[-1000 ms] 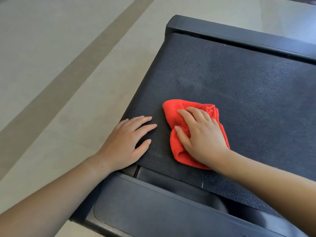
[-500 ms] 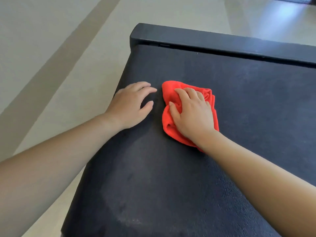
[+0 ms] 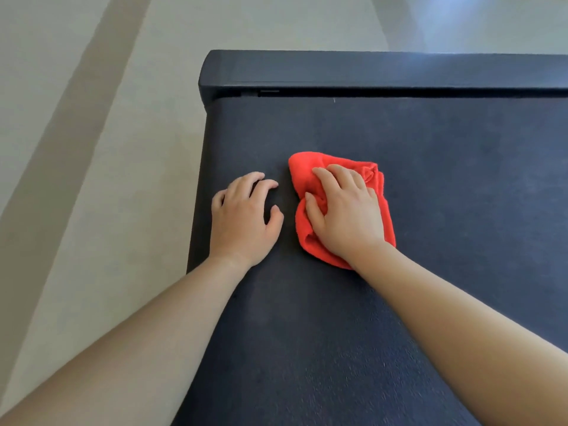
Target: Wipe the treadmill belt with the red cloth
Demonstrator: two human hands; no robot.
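Red cloth (image 3: 302, 176) is down on the treadmill belt (image 3: 445, 195), bunched into a rumpled wad. It lies toward the belt's left side, well short of the end cover (image 3: 368, 69) at the far edge. The right hand (image 3: 344, 216) is on top of it, palm down, covering most of the middle. Its fingers bend over the far folds and the thumb digs into a crease on the left, so it's gripping the fabric while bearing down. Red shows round the hand: a rounded lobe at the far left, a strip along the right, a flap by the wrist.

Just beside it, the left hand (image 3: 242, 219) holds nothing. It's arched, fingers loosely curled with the tips touching the belt, thumb out toward the cloth with a narrow gap of dark belt between. That hand sits close to the belt's left edge.

Both forearms are bare and reach in from the near corners, the left crossing over the pale floor (image 3: 123, 179), the right over the belt. A darker stripe (image 3: 61, 118) crosses the floor diagonally.
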